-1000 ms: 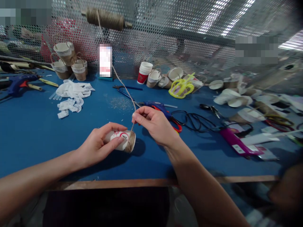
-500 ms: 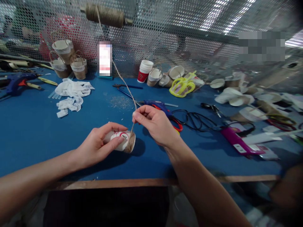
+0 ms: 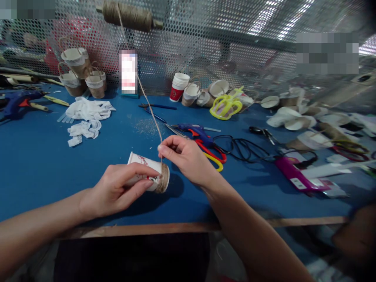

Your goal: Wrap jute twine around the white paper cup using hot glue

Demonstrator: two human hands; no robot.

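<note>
Your left hand [image 3: 117, 188] wraps its fingers around a paper cup [image 3: 146, 172] lying on its side just above the blue table [image 3: 41, 164], while your right hand [image 3: 185, 158] pinches the twine [image 3: 149, 107] that runs from the spool [image 3: 129, 16] overhead down to the cup's wound base.

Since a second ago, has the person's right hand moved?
Yes. The right hand, pinching the twine, has shifted left toward the paper cup, away from the scissors, whose yellow handle now shows.
</note>
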